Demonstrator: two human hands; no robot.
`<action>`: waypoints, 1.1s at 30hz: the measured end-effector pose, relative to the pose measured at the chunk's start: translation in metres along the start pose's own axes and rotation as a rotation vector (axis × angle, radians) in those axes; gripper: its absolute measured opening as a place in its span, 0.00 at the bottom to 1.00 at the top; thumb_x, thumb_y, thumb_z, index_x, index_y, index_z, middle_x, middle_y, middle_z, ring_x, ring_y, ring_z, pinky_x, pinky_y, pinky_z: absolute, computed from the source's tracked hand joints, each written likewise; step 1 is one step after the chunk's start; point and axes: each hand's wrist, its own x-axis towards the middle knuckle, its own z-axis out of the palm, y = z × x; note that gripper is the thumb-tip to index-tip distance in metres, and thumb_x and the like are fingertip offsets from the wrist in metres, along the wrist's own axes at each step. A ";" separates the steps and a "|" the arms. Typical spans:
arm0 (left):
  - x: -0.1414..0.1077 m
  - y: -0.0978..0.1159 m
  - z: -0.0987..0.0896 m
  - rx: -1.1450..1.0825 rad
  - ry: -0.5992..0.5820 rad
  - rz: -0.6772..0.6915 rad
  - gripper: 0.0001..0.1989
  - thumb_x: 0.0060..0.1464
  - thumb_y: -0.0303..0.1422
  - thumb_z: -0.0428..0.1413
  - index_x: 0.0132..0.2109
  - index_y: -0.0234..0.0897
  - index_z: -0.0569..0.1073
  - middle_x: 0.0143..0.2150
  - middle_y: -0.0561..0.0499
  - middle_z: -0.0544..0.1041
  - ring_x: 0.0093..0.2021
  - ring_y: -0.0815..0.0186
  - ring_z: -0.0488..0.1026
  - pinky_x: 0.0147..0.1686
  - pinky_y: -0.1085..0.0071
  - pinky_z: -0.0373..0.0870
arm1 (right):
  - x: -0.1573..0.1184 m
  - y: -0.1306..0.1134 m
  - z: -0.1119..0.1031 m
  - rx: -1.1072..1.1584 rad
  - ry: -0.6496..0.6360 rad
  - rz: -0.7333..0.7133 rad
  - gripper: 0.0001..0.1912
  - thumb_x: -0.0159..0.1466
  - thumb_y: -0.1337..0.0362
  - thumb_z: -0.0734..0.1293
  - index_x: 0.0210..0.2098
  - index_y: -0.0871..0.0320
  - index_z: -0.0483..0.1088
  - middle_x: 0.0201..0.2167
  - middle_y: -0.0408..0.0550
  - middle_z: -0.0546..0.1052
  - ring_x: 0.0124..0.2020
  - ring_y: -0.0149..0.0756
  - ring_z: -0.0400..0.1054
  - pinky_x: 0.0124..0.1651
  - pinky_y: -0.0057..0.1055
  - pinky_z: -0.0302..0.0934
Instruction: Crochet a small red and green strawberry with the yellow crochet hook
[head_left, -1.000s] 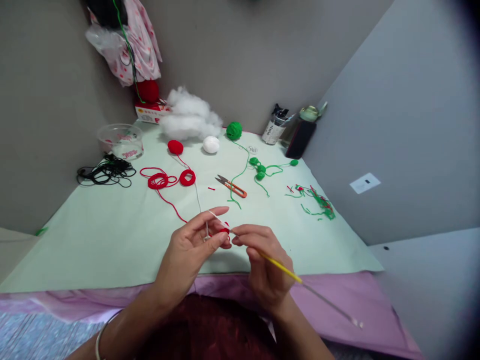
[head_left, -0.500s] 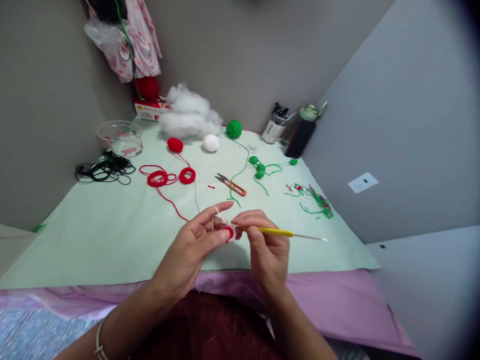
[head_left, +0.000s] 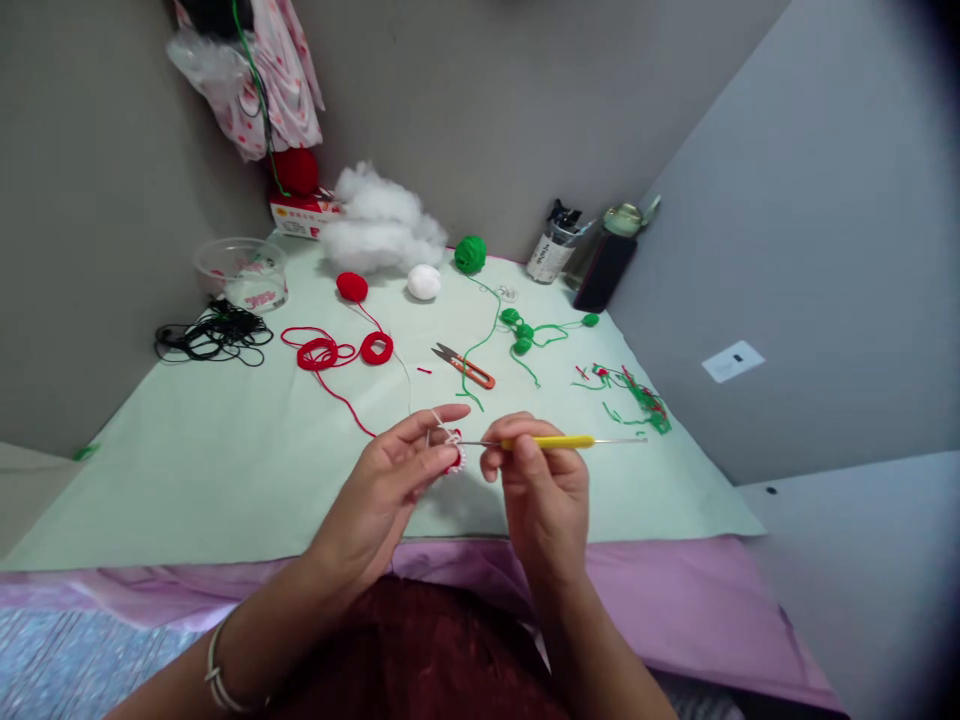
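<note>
Between the thumb and fingers of my left hand (head_left: 394,475) is pinched a small red and white crochet piece (head_left: 456,462). White yarn (head_left: 442,424) runs from it up over my raised left index finger. My right hand (head_left: 544,485) grips a crochet hook (head_left: 555,442) by its yellow handle. The hook's thin metal shaft points left, its tip at the top edge of the piece; whether it sits inside a stitch is too small to tell. Part of the piece is hidden behind my left thumb.
Beyond my hands lie orange thread snips (head_left: 469,368), red crochet rings (head_left: 376,348) and green crochet pieces (head_left: 523,332). A white ball (head_left: 424,282), a green yarn ball (head_left: 470,254) and white stuffing (head_left: 382,225) sit farther back. Black yarn (head_left: 217,332) and a clear tub (head_left: 241,272) are left, yarn scraps (head_left: 637,400) right.
My right hand has drawn slightly right, away from my left, baring more of the hook's shaft. The hook has turned nearly level. The left hand keeps its hold on the piece.
</note>
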 end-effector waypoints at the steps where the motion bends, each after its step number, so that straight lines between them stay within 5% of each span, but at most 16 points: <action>1: 0.000 -0.002 0.000 0.055 -0.004 0.062 0.18 0.54 0.33 0.71 0.52 0.42 0.84 0.35 0.53 0.79 0.38 0.69 0.75 0.46 0.73 0.70 | 0.001 0.001 0.001 0.004 -0.021 0.020 0.09 0.72 0.64 0.68 0.40 0.51 0.82 0.36 0.44 0.78 0.30 0.30 0.71 0.34 0.31 0.67; 4: -0.001 -0.007 -0.001 0.189 -0.008 0.176 0.16 0.57 0.33 0.69 0.52 0.45 0.83 0.37 0.53 0.80 0.41 0.66 0.77 0.49 0.70 0.71 | 0.000 0.005 0.004 -0.027 -0.041 0.046 0.08 0.72 0.64 0.68 0.41 0.51 0.82 0.38 0.44 0.78 0.32 0.30 0.72 0.38 0.32 0.67; 8: 0.000 -0.007 0.000 0.157 0.034 0.159 0.16 0.57 0.33 0.69 0.53 0.44 0.82 0.38 0.53 0.79 0.40 0.68 0.76 0.48 0.72 0.71 | -0.003 0.007 0.005 -0.072 -0.032 0.034 0.09 0.72 0.64 0.68 0.42 0.50 0.82 0.37 0.43 0.77 0.32 0.30 0.72 0.37 0.32 0.68; 16: -0.006 0.000 0.000 -0.170 0.060 -0.071 0.19 0.48 0.35 0.74 0.49 0.38 0.85 0.38 0.51 0.79 0.36 0.71 0.73 0.41 0.76 0.73 | -0.019 0.004 0.005 -0.568 -0.173 -0.429 0.24 0.70 0.74 0.68 0.60 0.44 0.76 0.44 0.49 0.78 0.42 0.37 0.76 0.42 0.35 0.74; 22: -0.009 0.010 -0.010 -0.123 0.073 -0.071 0.19 0.50 0.33 0.73 0.50 0.40 0.85 0.35 0.51 0.79 0.36 0.71 0.74 0.41 0.77 0.73 | -0.012 -0.003 0.001 -0.748 -0.419 -0.620 0.28 0.69 0.76 0.66 0.67 0.55 0.69 0.48 0.56 0.79 0.49 0.41 0.76 0.48 0.36 0.76; 26: -0.012 0.019 -0.021 0.099 0.044 -0.020 0.22 0.51 0.34 0.73 0.54 0.43 0.84 0.34 0.53 0.77 0.34 0.71 0.72 0.40 0.77 0.70 | 0.006 -0.011 0.002 -0.578 -0.365 -0.348 0.22 0.72 0.74 0.63 0.61 0.50 0.74 0.48 0.52 0.78 0.48 0.36 0.76 0.48 0.33 0.75; 33: -0.013 0.026 -0.033 0.322 -0.023 0.009 0.28 0.53 0.35 0.72 0.61 0.47 0.80 0.40 0.50 0.82 0.44 0.61 0.78 0.49 0.66 0.72 | 0.029 -0.014 0.009 -0.201 -0.550 0.179 0.06 0.66 0.61 0.75 0.42 0.52 0.83 0.37 0.44 0.77 0.37 0.31 0.73 0.41 0.31 0.73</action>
